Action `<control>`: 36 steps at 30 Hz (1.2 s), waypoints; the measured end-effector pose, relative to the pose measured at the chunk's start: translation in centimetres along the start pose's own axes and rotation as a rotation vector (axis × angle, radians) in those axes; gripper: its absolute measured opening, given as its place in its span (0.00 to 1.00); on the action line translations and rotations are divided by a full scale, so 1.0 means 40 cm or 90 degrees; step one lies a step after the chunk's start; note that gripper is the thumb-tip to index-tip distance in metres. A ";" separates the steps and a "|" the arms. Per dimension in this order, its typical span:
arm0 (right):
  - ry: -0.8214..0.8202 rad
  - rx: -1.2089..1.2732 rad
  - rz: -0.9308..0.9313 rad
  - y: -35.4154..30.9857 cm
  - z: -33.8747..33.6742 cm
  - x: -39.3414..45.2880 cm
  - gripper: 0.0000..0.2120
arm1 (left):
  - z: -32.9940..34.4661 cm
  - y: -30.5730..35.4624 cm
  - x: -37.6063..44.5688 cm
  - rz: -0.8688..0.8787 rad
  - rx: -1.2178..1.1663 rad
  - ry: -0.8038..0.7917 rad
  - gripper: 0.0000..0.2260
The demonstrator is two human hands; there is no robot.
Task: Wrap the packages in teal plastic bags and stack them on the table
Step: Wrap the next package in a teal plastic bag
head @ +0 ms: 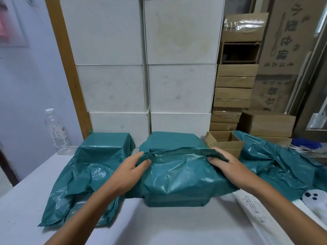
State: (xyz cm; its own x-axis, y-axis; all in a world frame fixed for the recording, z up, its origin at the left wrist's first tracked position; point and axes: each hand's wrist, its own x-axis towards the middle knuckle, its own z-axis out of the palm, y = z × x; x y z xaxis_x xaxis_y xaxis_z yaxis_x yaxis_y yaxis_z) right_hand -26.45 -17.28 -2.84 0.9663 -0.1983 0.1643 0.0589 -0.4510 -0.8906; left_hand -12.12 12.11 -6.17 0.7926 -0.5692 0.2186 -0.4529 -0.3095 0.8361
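Note:
A package in a teal plastic bag (177, 181) lies on the white table (159, 225) in front of me. My left hand (129, 172) pinches the folded bag flap at its left end. My right hand (228, 165) grips the same flap at its right end. Two wrapped teal packages stand behind it: one at the back left (108, 144), one in the middle (173, 140). Loose teal bags lie at the left (76, 191) and at the right (276, 163).
An open cardboard box (224, 142) stands at the back right. Stacked white boxes (146, 85) and brown cartons (231, 98) form a wall behind. A water bottle (56, 129) stands back left. A printed paper strip (253, 211) and a white phone (316, 200) lie at right.

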 end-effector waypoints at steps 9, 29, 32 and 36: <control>0.083 0.043 0.116 0.081 0.103 0.111 0.10 | 0.054 -0.072 0.117 -0.012 0.085 0.123 0.08; 0.169 0.129 0.265 0.135 0.118 0.120 0.06 | 0.056 -0.048 0.080 0.058 0.324 0.323 0.13; 0.157 0.108 0.246 0.141 0.113 0.123 0.06 | 0.050 0.018 0.077 0.252 0.408 0.225 0.08; 0.161 0.132 0.270 0.141 0.109 0.122 0.08 | 0.088 0.041 0.069 0.066 0.398 -0.079 0.15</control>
State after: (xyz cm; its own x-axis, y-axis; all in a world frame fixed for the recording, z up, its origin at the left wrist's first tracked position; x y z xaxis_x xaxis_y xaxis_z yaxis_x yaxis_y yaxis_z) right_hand -20.31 -16.99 -8.92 0.8267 -0.5414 -0.1531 -0.2502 -0.1100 -0.9619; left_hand -12.10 7.36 -5.96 0.6956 -0.6925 0.1914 -0.7069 -0.6121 0.3545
